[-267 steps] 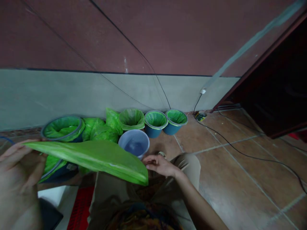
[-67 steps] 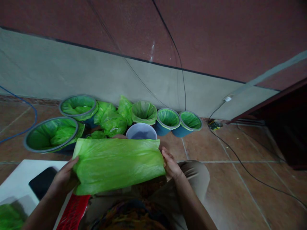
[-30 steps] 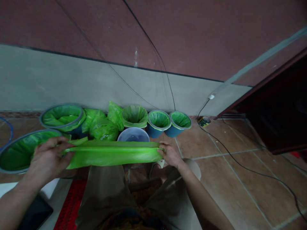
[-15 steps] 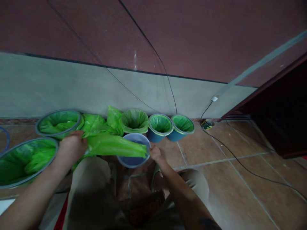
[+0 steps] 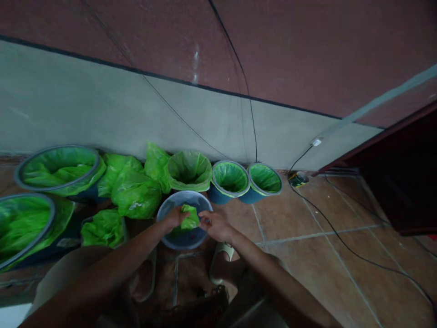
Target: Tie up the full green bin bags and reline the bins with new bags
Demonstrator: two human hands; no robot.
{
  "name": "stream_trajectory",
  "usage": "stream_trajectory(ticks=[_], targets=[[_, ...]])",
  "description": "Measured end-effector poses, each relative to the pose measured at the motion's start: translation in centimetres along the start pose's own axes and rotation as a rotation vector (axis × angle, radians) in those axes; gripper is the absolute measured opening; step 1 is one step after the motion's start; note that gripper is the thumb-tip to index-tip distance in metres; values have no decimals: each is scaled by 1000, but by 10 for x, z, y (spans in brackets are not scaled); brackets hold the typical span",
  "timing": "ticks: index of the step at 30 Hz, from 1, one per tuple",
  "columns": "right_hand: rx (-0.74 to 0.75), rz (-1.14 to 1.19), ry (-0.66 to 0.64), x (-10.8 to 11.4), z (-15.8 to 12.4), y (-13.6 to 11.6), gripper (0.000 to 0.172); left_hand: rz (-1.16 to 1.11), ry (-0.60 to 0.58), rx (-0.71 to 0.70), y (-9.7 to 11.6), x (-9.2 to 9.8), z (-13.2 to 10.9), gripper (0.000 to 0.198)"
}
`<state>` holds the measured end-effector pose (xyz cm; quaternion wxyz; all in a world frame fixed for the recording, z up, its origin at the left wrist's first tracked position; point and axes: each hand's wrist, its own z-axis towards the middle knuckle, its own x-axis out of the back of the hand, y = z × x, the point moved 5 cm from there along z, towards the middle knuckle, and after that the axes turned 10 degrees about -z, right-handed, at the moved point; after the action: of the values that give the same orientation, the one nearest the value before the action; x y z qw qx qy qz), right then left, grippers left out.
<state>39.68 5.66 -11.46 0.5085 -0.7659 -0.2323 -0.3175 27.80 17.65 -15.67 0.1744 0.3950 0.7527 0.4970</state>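
Note:
A small, folded-looking piece of green plastic bag (image 5: 190, 217) is held over a grey-blue bucket (image 5: 186, 197) that stands between my feet. My left hand (image 5: 175, 218) closes round the bag's left side. At the bag's right edge, the fingers of my right hand (image 5: 217, 226) are pinched together on it; the fingertips are partly hidden. The rest of the bag is small and crumpled, and the bucket's inside shows below it.
Bins lined with green bags stand along the wall: a large bin (image 5: 56, 187), a lined bin (image 5: 189, 187), and two small blue bins (image 5: 220, 196). Full green bags (image 5: 136, 196) lie between them. Another large bin (image 5: 51, 228) is at left. A black cable (image 5: 341, 232) crosses the tiles.
The green bag was stretched long between my hands; now it is a small bunch. My left hand has moved right, over the bucket. The view has shifted slightly.

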Motion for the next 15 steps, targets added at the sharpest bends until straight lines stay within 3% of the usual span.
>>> stream_trajectory(ticks=[5, 7, 11, 15], targets=[[-60, -170, -19, -37, 24, 5, 37, -407, -216, 144, -20, -25, 3, 29], [-68, -256, -17, -44, 31, 8, 36, -393, -255, 137, -22, -26, 7, 29], [-17, -397, -85, -34, 42, 16, 31, 222, -143, -51, -14, -5, 17, 19], [68, -446, -230, -7, 39, 27, 13, 783, -86, -349, 17, 16, 11, 20]])
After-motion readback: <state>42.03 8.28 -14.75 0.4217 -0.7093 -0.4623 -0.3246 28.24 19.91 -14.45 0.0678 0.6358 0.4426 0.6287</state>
